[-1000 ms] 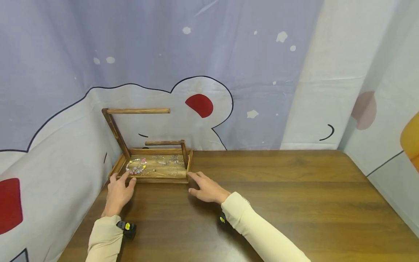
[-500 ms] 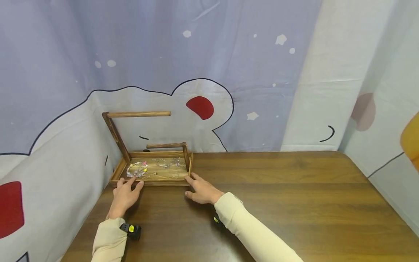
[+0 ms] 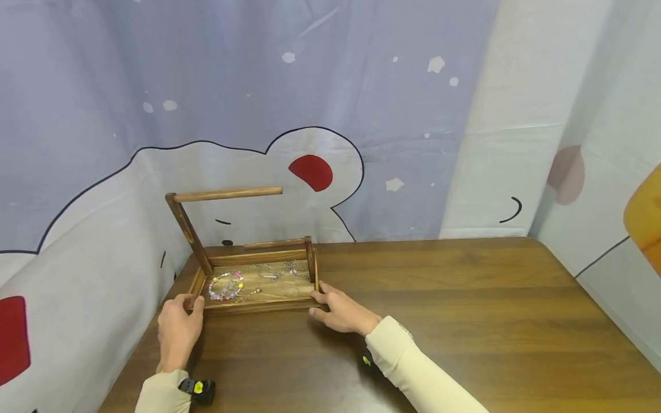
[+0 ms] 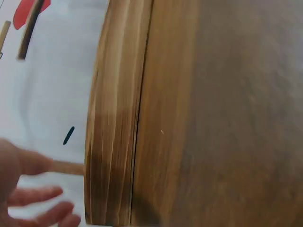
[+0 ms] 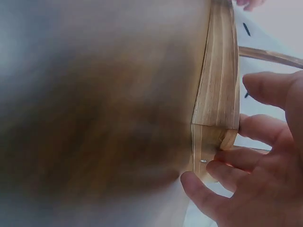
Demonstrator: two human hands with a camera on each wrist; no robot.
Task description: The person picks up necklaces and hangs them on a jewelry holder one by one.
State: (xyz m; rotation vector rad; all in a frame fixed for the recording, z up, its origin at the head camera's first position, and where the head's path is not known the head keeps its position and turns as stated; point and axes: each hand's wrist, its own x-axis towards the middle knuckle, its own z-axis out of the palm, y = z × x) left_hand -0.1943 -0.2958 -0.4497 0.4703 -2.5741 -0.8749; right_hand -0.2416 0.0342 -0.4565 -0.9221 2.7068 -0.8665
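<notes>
A wooden jewelry tray point(image 3: 248, 308) with two posts and crossbars stands at the back left of the table, in the head view. On its floor lie a colorful beaded bracelet point(image 3: 213, 296) and several thin silver-coloured pieces of jewelry point(image 3: 270, 276). My left hand point(image 3: 178, 330) holds the front left corner, its fingers bent over the end wall. My right hand point(image 3: 343, 311) grips the front right corner; in the right wrist view its fingers point(image 5: 234, 175) lie against the end wall. Across the left wrist view runs the front wall, with my left thumb and fingers behind it.
The taller post point(image 3: 190, 235) carries a long crossbar point(image 3: 229, 194) on the left; a shorter post point(image 3: 310, 258) rises at the right end. A patterned curtain point(image 3: 392, 126) hangs right behind. The brown table point(image 3: 439, 321) extends to the right.
The tray has come nearer and shifted right, turning slightly, with my right hand on it. My left hand has moved from the front wall to the left corner.
</notes>
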